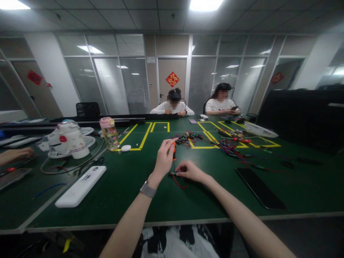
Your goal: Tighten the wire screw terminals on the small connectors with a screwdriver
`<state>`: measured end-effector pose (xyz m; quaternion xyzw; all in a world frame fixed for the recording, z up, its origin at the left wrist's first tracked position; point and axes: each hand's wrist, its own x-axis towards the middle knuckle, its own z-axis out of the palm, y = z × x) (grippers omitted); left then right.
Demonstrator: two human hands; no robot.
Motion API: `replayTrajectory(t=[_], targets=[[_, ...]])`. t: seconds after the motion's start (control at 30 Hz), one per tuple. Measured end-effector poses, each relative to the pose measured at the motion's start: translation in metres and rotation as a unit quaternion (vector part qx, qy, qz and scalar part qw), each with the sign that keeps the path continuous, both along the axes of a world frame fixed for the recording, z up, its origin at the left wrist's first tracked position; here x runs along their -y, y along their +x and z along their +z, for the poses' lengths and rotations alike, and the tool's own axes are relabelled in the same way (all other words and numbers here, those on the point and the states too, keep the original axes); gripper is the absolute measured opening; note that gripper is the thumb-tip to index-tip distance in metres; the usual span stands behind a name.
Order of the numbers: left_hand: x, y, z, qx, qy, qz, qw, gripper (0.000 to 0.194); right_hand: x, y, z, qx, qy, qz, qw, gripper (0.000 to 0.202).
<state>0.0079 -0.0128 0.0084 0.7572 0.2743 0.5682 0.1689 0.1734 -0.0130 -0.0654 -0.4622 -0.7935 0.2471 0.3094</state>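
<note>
A person's bare left hand (pixel 164 157), a grey-banded watch (pixel 147 189) at its wrist, held an upright screwdriver (pixel 174 152) over a green desk (pixel 134 204), its fingers (pixel 169 144) closed around the smooth orange-and-black handle. The thin, straight shaft reached down to a small green circuit board (pixel 172 173) lying near the front of the desk, between the two hands. The fingers (pixel 180 168) of the right hand (pixel 190 171) were closed on the board's edge, and a slender red wire (pixel 180 185) curled across the desk below.

Beyond the hands, a tangle of small boards and thin red and dark wires (pixel 225 145) sprawled over rectangles of flat yellow tape (pixel 202 147). A glossy black phone (pixel 260 188) rested to the right; a matte white slab (pixel 80 187) with rounded corners lay to the left. Farther back on the left stood a clear bottle (pixel 110 138) with a pink lid, just beside a smooth, oval white case (pixel 125 148), and a rounded white jug (pixel 76 141). A co-worker's hand (pixel 23 153) showed at the left edge, while two people in white tops (pixel 173 107) sat across the desk.
</note>
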Motion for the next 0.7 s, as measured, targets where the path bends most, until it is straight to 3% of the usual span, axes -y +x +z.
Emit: replayTrajectory(t=[0.13,0.3,0.57,0.7], targets=[[-0.0010,0.0000,-0.0001,0.017,-0.006,-0.022,1.000,0.029,0.0000,0.0002,0.0003,0.001,0.000,-0.001,1.000,0.013],[-0.0040,-0.0004,-0.0039,0.038,0.002,0.028,0.999,0.016,0.0001,0.0006,0.0003,0.000,-0.006,-0.002,1.000,0.013],[-0.0026,-0.0001,-0.0021,0.018,-0.012,-0.030,0.999,0.032,0.0016,-0.0006,0.0030,0.013,0.003,-0.006,1.000,0.013],[-0.0039,-0.0004,-0.0040,0.034,-0.008,-0.006,0.999,0.025,0.0036,-0.0012,0.0055,0.010,-0.004,-0.006,1.000,0.013]])
